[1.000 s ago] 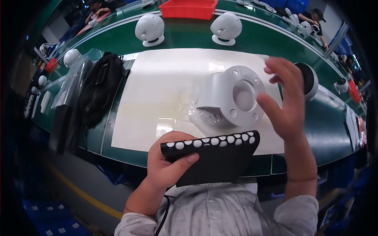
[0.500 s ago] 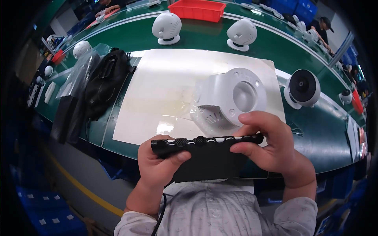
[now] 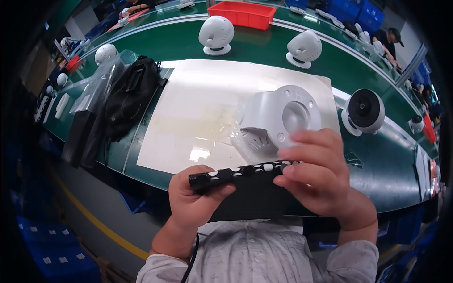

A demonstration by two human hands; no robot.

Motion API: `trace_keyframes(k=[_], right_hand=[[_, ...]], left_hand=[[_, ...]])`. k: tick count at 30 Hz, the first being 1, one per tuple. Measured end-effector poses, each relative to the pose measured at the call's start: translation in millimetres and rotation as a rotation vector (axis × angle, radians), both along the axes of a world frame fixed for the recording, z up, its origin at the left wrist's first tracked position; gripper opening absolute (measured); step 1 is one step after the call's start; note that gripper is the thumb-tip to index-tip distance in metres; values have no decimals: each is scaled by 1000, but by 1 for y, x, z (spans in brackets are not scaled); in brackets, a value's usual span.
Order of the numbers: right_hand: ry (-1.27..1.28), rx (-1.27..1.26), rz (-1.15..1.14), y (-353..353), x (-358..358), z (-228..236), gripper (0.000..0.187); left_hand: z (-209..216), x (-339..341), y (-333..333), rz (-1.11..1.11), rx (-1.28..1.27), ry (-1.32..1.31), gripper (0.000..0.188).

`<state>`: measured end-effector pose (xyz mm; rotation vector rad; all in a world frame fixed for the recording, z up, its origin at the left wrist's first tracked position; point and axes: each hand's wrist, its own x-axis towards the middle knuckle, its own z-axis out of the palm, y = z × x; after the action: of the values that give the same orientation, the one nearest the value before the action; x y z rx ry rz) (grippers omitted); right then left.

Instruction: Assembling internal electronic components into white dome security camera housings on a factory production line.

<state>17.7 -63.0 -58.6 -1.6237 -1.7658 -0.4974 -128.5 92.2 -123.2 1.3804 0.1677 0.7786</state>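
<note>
A curled black sheet [image 3: 247, 200] with round black pads and white round spots along its upper edge is held in front of my body. My left hand [image 3: 196, 195] grips its left end, thumb on the near side. At the right end, my right hand [image 3: 323, 174] has thumb and fingers closed around the edge, and its fingertips are partly blurred. Just beyond that hand lies a white plastic housing [image 3: 264, 111] with a round recess facing up. Clear wrapping sits around the housing's lower left part, on a white board [image 3: 184, 104].
Two white round-headed devices [image 3: 216, 35] stand beyond the board, before a red bin [image 3: 243, 14]. At the right is a white camera with a black face [image 3: 363, 111]. A black bag [image 3: 132, 94] and clear plastic bag [image 3: 96, 87] lie left. Another person [image 3: 389, 42] works far right.
My right hand has slid left along the sheet's edge, its fingers now less spread. The sheet's left end has dipped slightly, and the whole view has shifted a little.
</note>
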Motion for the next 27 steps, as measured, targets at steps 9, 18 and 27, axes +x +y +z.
trace_keyframes(k=[9, 18, 27], right_hand=[[158, 142, 153, 3, -11, -11, 34], [366, 290, 76, 14, 30, -15, 44], [857, 96, 12, 8, 62, -17, 52]], left_hand=[[4, 7, -8, -59, 74, 55, 13], [-8, 25, 9, -84, 504, -110, 30], [-13, 47, 17, -246, 686, -32, 23]])
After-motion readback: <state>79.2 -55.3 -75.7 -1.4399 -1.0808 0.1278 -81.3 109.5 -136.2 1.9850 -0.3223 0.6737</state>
